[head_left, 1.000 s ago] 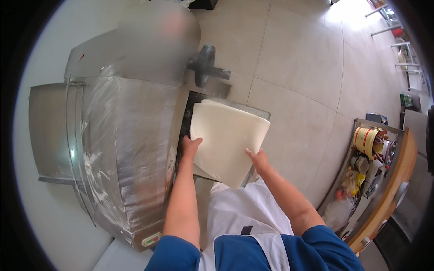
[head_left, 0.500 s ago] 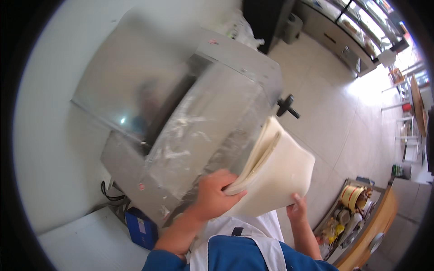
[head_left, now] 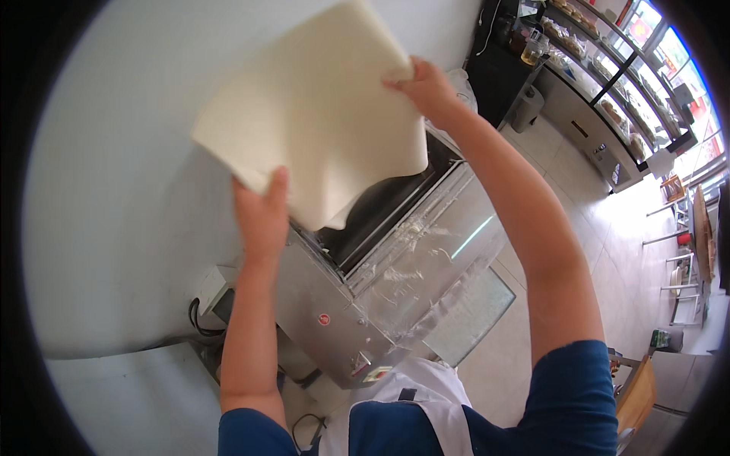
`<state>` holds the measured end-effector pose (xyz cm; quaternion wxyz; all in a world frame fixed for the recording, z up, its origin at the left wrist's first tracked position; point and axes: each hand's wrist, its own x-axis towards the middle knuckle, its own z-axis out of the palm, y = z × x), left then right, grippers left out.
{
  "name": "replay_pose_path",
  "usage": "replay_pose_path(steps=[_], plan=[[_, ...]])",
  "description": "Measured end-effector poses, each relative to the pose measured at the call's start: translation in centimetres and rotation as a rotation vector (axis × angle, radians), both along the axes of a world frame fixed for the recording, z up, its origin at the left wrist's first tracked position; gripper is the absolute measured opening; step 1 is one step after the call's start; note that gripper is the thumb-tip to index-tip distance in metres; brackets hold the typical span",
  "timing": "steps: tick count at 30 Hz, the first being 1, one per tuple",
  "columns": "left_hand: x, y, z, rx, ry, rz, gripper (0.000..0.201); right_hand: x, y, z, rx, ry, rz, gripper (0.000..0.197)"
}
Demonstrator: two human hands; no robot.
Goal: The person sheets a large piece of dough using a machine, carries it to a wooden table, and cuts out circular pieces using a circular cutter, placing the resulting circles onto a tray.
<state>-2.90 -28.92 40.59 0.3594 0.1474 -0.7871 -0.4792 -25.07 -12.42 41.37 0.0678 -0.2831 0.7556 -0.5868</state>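
A wide, pale cream sheet of dough point(head_left: 319, 114) is held up over a metal dough sheeter point(head_left: 475, 216). My left hand point(head_left: 260, 209) grips its lower left edge, thumb on the near face. At the right edge, my right hand point(head_left: 430, 91) pinches the sheet between thumb and fingers. The dough's lower edge hangs in waves above the dark roller gap point(head_left: 380, 220). Scraps of dough cling to the machine's sloping front plate. The sheet covers the back part of the machine, so whether it touches the metal there cannot be told.
A white wall point(head_left: 114, 190) rises behind the machine on the left, with a pale worktop point(head_left: 137, 395) below it. To the right, a tiled floor point(head_left: 585, 197) leads to a display case point(head_left: 601, 106) of baked goods. A wooden-topped table point(head_left: 637, 395) stands at lower right.
Both hands have risen from in front of my apron to above the machine. The dough, folded over before, is now lifted and spread wide. The view has shifted too.
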Motion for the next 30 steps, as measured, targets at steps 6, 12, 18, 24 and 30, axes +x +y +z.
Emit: replay_pose_path(steps=[6,12,18,24,30], plan=[[-0.8,-0.5,-8.8,-0.26,-0.524,0.083,0.04,-4.0,-2.2,-9.0,0.71,0.28,-0.142,0.055],[0.0,1.1,-8.8,-0.481,-0.849,-0.133,0.04,-2.2,1.1,-8.3,1.145,0.255,0.003,0.043],[-2.2,0.2,-7.9,-0.914,-0.958,-0.143,0.027,5.3,4.4,-6.8,0.693,0.368,-0.19,0.03],[-0.7,1.6,-7.1,-1.017,-1.098,-0.134,0.029,14.3,14.2,-9.5,0.119,0.498,-0.428,0.03],[7.7,1.8,-9.8,-0.835,-0.433,-0.209,0.021,26.9,28.6,-27.2,0.548,-0.434,-0.76,0.033]])
